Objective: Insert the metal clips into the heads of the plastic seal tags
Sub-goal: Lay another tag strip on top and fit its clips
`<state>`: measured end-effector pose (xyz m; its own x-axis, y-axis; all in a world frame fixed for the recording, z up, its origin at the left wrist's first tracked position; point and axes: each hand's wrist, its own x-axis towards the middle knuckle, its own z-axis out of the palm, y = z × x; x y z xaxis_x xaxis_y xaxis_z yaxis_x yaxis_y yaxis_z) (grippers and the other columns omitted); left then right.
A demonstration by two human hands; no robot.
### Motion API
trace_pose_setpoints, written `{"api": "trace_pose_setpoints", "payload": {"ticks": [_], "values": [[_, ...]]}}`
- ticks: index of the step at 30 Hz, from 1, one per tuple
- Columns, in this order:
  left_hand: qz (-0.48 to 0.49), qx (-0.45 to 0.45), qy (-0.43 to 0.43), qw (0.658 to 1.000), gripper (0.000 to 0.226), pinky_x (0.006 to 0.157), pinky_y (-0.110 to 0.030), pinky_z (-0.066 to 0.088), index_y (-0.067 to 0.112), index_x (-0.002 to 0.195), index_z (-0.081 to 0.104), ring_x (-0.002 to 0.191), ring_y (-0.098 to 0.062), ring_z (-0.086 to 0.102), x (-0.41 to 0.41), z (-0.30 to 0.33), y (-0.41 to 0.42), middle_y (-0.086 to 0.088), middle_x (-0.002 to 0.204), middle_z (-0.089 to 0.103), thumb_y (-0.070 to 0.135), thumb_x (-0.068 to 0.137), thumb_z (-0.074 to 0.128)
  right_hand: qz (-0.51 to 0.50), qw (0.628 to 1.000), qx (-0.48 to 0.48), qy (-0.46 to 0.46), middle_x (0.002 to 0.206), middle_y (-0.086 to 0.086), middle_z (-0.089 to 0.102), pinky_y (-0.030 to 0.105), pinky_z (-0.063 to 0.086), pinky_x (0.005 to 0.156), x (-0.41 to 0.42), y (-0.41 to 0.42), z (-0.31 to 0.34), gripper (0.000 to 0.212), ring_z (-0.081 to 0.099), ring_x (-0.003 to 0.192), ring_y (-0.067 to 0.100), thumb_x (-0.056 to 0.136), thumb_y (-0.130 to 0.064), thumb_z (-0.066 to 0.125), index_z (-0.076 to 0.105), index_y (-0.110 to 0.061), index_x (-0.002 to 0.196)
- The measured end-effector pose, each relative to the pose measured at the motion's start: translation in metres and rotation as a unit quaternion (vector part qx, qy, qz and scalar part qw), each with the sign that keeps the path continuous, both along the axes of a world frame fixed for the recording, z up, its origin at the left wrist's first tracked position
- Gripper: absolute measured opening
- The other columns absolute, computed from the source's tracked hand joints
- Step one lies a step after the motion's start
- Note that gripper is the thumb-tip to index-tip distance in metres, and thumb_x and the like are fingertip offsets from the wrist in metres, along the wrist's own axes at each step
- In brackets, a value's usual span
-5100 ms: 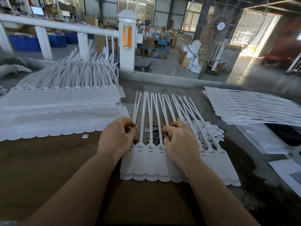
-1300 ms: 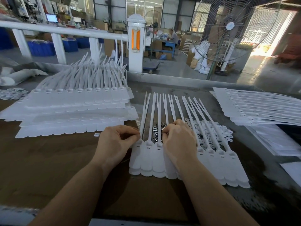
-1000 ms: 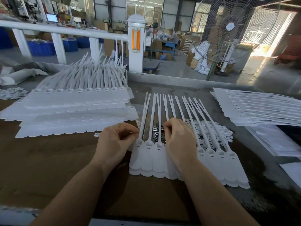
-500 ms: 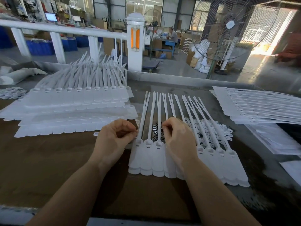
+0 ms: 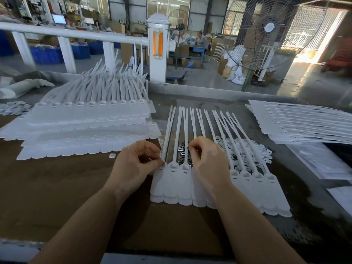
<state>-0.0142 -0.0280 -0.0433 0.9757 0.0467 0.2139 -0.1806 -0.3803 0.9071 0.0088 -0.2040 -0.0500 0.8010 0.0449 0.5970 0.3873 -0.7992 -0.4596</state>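
We see a joined row of white plastic seal tags [image 5: 190,185] lying flat on the brown cardboard-covered table [image 5: 57,187], flags toward us and thin tails fanning out toward twelve o'clock; three heads show open sockets left of our right hand [image 5: 207,164], four more to its right, and the ones beneath the hand we cannot count; a second layer peeks out under the row. Our left hand [image 5: 135,166] sits at nine o'clock of the row, fingers curled, thumb and forefinger pinched at the head of the leftmost tag; whether a clip sits between them we cannot tell. The right hand lies over the middle of the row, fingers curled, tips pinching something small at the pile of small grey metal clips [image 5: 182,152] between the tails; their number is too blurred to count. At two o'clock lies a heap of small white plastic caps [image 5: 247,151]; at ten o'clock a tall stack of white tag sheets [image 5: 91,119]; at three o'clock another flat stack of white tags [image 5: 304,124]; one loose white cap [image 5: 112,155] sits by the left hand.
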Motion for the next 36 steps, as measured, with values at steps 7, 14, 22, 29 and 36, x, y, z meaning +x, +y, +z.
{"api": "trace_pose_setpoints", "payload": {"ticks": [7, 14, 22, 29, 36], "values": [[0.005, 0.011, 0.014, 1.000, 0.014, 0.067, -0.007, 0.046, 0.021, 0.086, 0.066, 0.082, 0.000, 0.063, 0.0012, -0.0017, -0.0003, 0.007, 0.085, 0.069, 0.010, 0.081, 0.070, 0.006, 1.000, 0.007, 0.006, 0.082, 0.003, 0.064, 0.016, 0.040, 0.070, 0.0010, -0.0001, 0.0000, 0.011, 0.052, 0.073, 0.011, 0.092, -0.010, 0.056, 0.065, -0.006, 0.090], [0.000, 0.011, 0.018, 1.000, 0.014, 0.065, -0.007, 0.046, 0.021, 0.087, 0.065, 0.079, 0.000, 0.062, 0.0012, -0.0007, -0.0007, 0.007, 0.084, 0.068, 0.010, 0.081, 0.070, 0.025, 0.998, 0.046, 0.023, 0.082, -0.003, 0.061, 0.019, 0.044, 0.071, 0.0006, -0.0003, 0.0010, 0.009, 0.054, 0.077, 0.010, 0.091, -0.009, 0.057, 0.065, -0.008, 0.090], [0.011, 0.052, 0.004, 0.999, 0.019, 0.062, -0.009, 0.047, 0.026, 0.084, 0.064, 0.077, -0.012, 0.060, 0.0012, -0.0017, -0.0005, 0.007, 0.079, 0.066, 0.013, 0.077, 0.075, 0.025, 0.999, 0.040, 0.023, 0.080, -0.007, 0.058, 0.007, 0.037, 0.066, 0.0004, -0.0005, 0.0013, 0.008, 0.052, 0.074, 0.007, 0.090, -0.009, 0.057, 0.065, -0.009, 0.089], [0.022, 0.018, 0.014, 0.999, 0.014, 0.070, -0.023, 0.051, 0.023, 0.085, 0.066, 0.082, -0.017, 0.060, 0.0001, -0.0001, -0.0017, 0.007, 0.082, 0.064, 0.009, 0.085, 0.064, 0.024, 0.998, 0.044, 0.029, 0.081, -0.007, 0.059, 0.010, 0.039, 0.068, 0.0005, -0.0009, 0.0003, 0.009, 0.053, 0.077, 0.009, 0.090, -0.009, 0.057, 0.065, -0.010, 0.090], [0.043, 0.048, 0.023, 0.998, 0.022, 0.076, -0.031, 0.052, 0.020, 0.076, 0.067, 0.082, -0.017, 0.058, -0.0009, 0.0017, -0.0034, 0.004, 0.085, 0.060, 0.001, 0.082, 0.059, 0.024, 0.998, 0.049, 0.028, 0.080, -0.007, 0.059, 0.008, 0.039, 0.066, 0.0006, -0.0011, 0.0001, 0.008, 0.053, 0.076, 0.008, 0.090, -0.010, 0.057, 0.065, -0.010, 0.090]]}}
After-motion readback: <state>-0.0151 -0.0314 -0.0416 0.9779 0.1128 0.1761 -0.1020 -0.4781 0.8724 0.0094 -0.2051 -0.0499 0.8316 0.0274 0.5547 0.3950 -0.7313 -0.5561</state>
